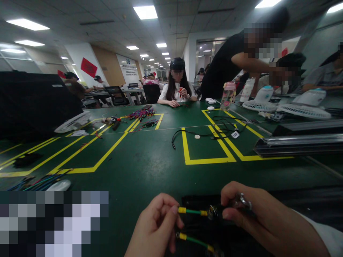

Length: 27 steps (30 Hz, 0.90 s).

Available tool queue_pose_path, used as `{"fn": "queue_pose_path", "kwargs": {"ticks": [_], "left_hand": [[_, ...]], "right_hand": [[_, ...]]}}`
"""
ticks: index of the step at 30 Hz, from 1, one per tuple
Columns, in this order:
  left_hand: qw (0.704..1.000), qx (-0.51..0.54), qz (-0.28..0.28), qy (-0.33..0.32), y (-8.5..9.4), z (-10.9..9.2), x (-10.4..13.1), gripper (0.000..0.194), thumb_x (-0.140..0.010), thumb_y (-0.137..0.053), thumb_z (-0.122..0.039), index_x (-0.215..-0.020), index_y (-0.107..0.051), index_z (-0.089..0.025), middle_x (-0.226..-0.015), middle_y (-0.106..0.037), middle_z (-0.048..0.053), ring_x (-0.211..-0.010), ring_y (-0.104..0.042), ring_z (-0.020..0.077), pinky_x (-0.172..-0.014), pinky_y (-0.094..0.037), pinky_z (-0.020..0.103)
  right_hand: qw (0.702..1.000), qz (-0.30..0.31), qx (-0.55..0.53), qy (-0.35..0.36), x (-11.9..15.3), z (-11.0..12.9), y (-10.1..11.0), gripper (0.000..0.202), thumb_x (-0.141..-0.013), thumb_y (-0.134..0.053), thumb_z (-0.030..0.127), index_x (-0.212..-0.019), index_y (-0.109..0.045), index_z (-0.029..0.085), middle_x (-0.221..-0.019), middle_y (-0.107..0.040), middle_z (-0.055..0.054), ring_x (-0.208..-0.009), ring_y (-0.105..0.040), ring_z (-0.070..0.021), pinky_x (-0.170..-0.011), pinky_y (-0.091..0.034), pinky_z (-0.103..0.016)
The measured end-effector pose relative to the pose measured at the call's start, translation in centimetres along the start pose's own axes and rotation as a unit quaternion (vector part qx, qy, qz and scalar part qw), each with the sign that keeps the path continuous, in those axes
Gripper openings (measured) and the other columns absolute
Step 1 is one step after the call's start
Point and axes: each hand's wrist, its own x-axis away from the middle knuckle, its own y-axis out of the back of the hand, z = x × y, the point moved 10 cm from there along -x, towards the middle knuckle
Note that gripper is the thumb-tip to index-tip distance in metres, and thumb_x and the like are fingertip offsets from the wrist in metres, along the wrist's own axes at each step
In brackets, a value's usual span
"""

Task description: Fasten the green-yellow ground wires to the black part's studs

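Note:
My left hand (160, 223) pinches one end of a short green wire (193, 211) with yellow sleeves at both ends. The wire's other end runs to a small dark and metallic part (212, 212). Beside that part my right hand (257, 210) is closed, thumb against fingers, around something dark with a shiny metal piece (243, 200) showing above; its kind is not clear. A second green wire (197, 241), also yellow-sleeved, with a ring-like metal tip, lies below the first one. Beneath both hands is a black surface (194, 200), its details lost in shadow.
On the green table (150, 178) are yellow tape outlines, a black cable (193, 131), bundled wires (142, 112) and blue-green wires (34, 182). Metal rails (300, 142), fans (259, 103) and a pink-lidded bottle (228, 96) are on the right. A person (177, 85) sits opposite; another leans over.

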Motion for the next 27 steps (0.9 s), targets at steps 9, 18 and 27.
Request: {"fn": "queue_pose_path", "kwargs": {"ticks": [9, 18, 27], "left_hand": [[1.0, -0.006, -0.003, -0.003, 0.0, -0.2, 0.0, 0.024, -0.088, -0.058, -0.04, -0.084, -0.055, -0.017, -0.063, -0.065, -0.004, -0.034, -0.047, 0.0028, -0.035, -0.032, 0.012], [1.0, -0.004, -0.005, -0.002, 0.0, 0.0, 0.1, 0.024, -0.088, -0.058, -0.041, -0.084, -0.055, -0.018, -0.062, -0.065, -0.004, -0.034, -0.047, 0.0028, -0.035, -0.031, 0.012], [1.0, -0.024, 0.003, -0.004, -0.1, -0.3, 0.0, 0.024, -0.09, -0.055, -0.041, -0.084, -0.054, -0.018, -0.064, -0.065, -0.004, -0.036, -0.048, 0.0034, -0.036, -0.033, 0.013]], "right_hand": [[1.0, 0.008, 0.012, 0.011, 0.3, 0.1, -0.1, 0.013, -0.097, -0.042, 0.027, -0.089, -0.052, 0.026, -0.073, -0.06, 0.003, -0.062, -0.058, -0.0165, -0.057, -0.043, -0.028], [1.0, -0.007, -0.003, 0.025, 0.4, 0.4, 0.0, 0.015, -0.097, -0.041, 0.026, -0.086, -0.051, 0.027, -0.074, -0.059, 0.005, -0.063, -0.056, -0.0155, -0.058, -0.042, -0.027], [0.997, -0.055, -0.033, 0.033, 0.3, -0.2, 1.4, 0.018, -0.098, -0.044, 0.039, -0.089, -0.052, 0.026, -0.068, -0.055, 0.005, -0.057, -0.053, -0.0159, -0.052, -0.042, -0.027]]}}
